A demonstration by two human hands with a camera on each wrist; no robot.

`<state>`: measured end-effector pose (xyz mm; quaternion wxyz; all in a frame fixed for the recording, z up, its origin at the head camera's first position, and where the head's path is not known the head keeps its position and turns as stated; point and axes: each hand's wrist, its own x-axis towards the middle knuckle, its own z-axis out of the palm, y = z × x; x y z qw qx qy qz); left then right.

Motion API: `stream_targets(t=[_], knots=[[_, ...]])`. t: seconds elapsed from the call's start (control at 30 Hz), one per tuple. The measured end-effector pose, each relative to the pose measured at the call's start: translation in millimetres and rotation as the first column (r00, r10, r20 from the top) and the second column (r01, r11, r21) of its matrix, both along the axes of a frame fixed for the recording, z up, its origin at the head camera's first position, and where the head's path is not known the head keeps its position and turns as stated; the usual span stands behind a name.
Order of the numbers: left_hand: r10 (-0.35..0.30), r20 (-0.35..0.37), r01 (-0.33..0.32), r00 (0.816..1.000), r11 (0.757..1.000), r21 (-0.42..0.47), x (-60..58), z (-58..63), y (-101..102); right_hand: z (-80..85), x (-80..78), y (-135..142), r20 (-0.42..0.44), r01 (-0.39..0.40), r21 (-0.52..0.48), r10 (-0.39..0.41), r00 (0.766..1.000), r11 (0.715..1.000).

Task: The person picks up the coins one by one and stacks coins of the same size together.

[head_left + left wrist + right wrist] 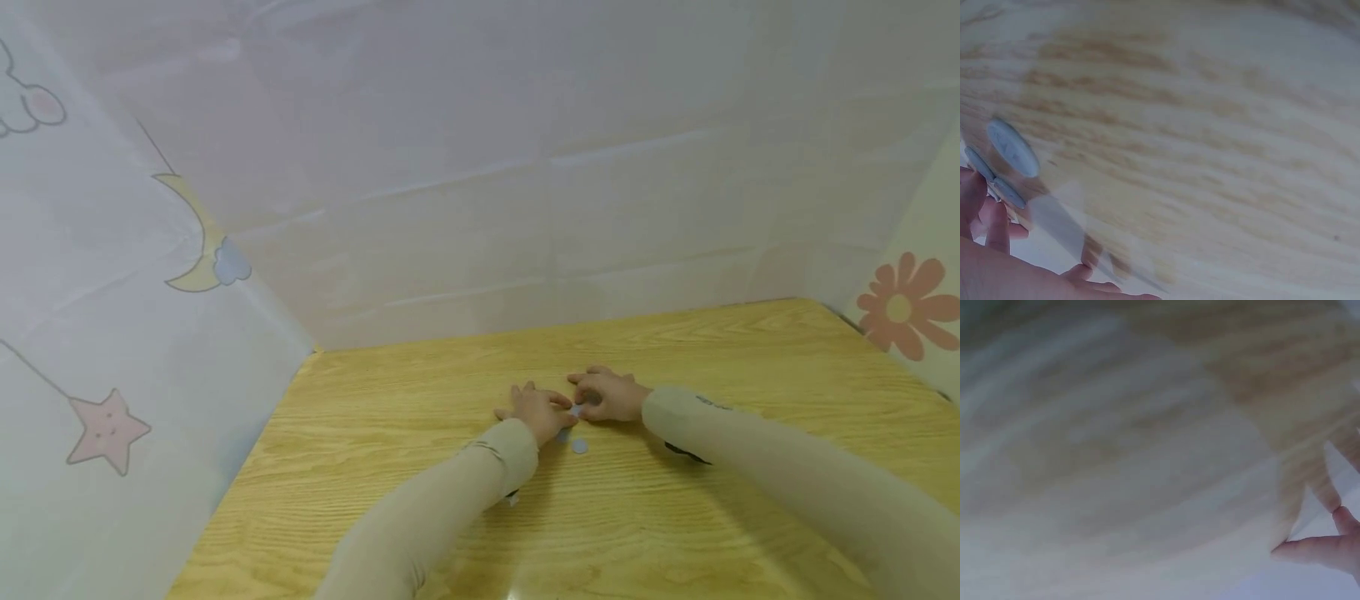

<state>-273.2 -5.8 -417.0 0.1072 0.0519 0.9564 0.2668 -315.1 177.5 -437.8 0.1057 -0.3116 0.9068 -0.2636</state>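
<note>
Small flat grey-blue round discs lie close together on the wooden table. My left hand (536,414) comes in from the left, its thumb and forefinger tips pinching at one disc (576,409). From the other side, my right hand (609,396) meets it with curled thumb and forefinger at the same disc. Just below the left fingertips, another disc (562,436) is partly covered. A third disc (580,446) lies flat nearer my body. In the left wrist view, the left thumb overlaps a disc (980,164). The right wrist view shows only outstretched fingers (1316,550), not the pinch.
The wood-grain table (390,392) reaches to a pale wall sheet (465,208) at the back. Side sheets carry a printed moon (197,237), a star (110,432) and a flower (900,308). Both sleeved forearms (420,517) cross the table's front part.
</note>
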Motion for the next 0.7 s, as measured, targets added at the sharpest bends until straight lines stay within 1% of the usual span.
stream_targets(t=[0.17,0.3,0.37,0.47,0.57,0.7], knots=[[-0.016,-0.003,0.016,1.000,1.000,-0.016,-0.2,0.5,2.6,1.6,0.0,-0.1,-0.010,-0.039,0.018,0.039,0.999,0.999],[-0.017,-0.004,0.017,1.000,1.000,-0.016,1.0,2.5,2.2,4.9,0.9,0.1,-0.001,-0.064,0.006,0.064,0.998,0.998],[-0.021,-0.014,0.021,1.000,1.000,-0.022,0.1,2.2,1.8,6.6,1.6,0.6,0.002,-0.067,0.005,0.067,0.998,0.998],[-0.027,-0.043,0.025,0.999,0.998,-0.055,-4.0,-0.5,2.4,7.9,0.8,2.4,-0.003,-0.082,-0.010,0.081,0.997,0.997],[-0.031,-0.061,0.025,0.998,0.996,-0.084,-8.1,-3.7,3.3,5.7,-2.8,5.1,-0.035,-0.092,-0.014,0.092,0.995,0.996],[-0.039,-0.059,0.033,0.998,0.995,-0.095,-11.2,-6.7,3.7,4.3,-3.9,7.5,-0.080,-0.086,0.014,0.087,0.993,0.996]])
